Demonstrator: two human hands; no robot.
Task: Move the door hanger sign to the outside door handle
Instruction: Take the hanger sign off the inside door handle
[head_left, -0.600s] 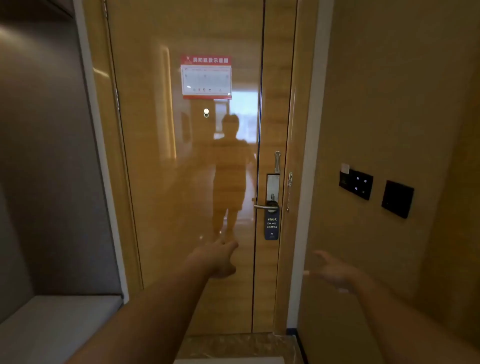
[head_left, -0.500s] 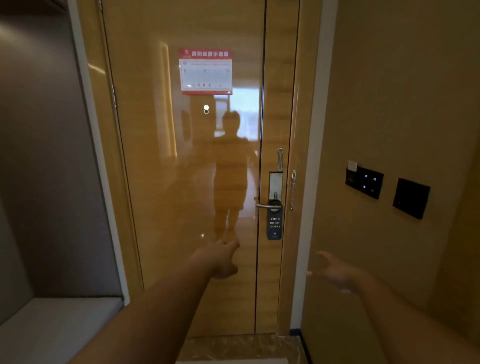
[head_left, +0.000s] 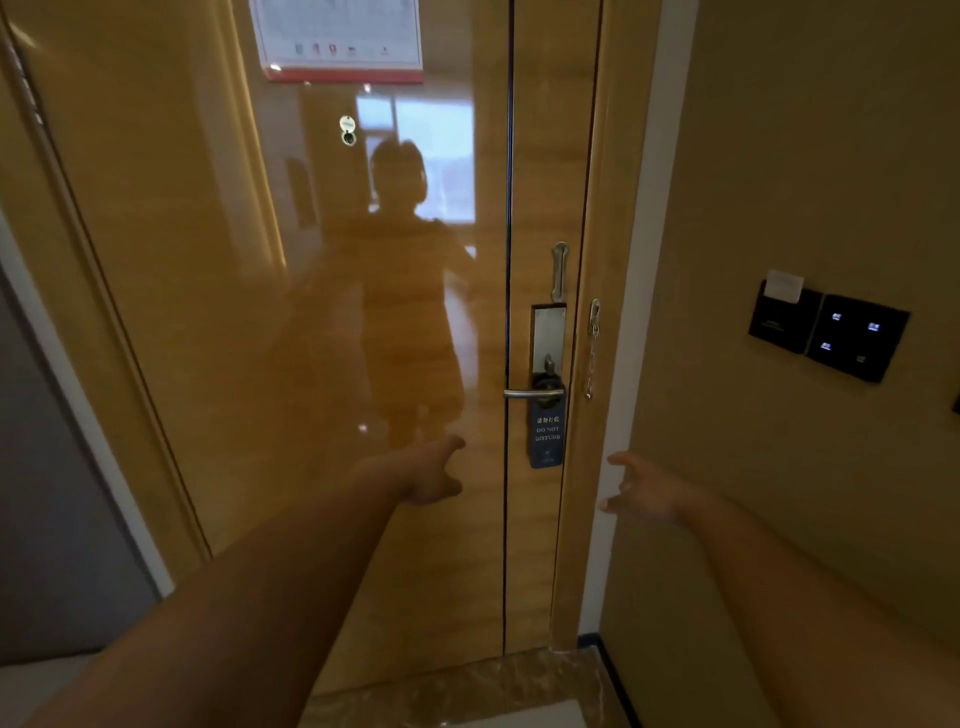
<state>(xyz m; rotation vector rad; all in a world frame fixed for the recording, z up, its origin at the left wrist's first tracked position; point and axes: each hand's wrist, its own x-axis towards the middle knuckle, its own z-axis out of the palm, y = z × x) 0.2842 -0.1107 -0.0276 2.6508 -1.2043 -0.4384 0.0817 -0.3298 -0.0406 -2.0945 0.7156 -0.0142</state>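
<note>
A dark blue "do not disturb" door hanger sign (head_left: 546, 435) hangs from the silver inside lever handle (head_left: 530, 393) of a glossy wooden door (head_left: 291, 364), which is closed. My left hand (head_left: 427, 470) reaches forward, fingers apart and empty, just left of and below the sign. My right hand (head_left: 641, 487) is stretched out to the right of the sign, in front of the door frame, fingers spread and empty. Neither hand touches the sign or the handle.
A security chain (head_left: 592, 345) and a latch (head_left: 559, 270) sit above the handle. Black switch panels with a key card (head_left: 828, 330) are on the right wall. A framed notice (head_left: 337, 39) and a peephole (head_left: 348, 131) are on the door. A grey wall panel (head_left: 47, 467) stands at left.
The view has come closer to the door, so the handle and sign look larger. Both hands have stretched nearer to the sign, still empty.
</note>
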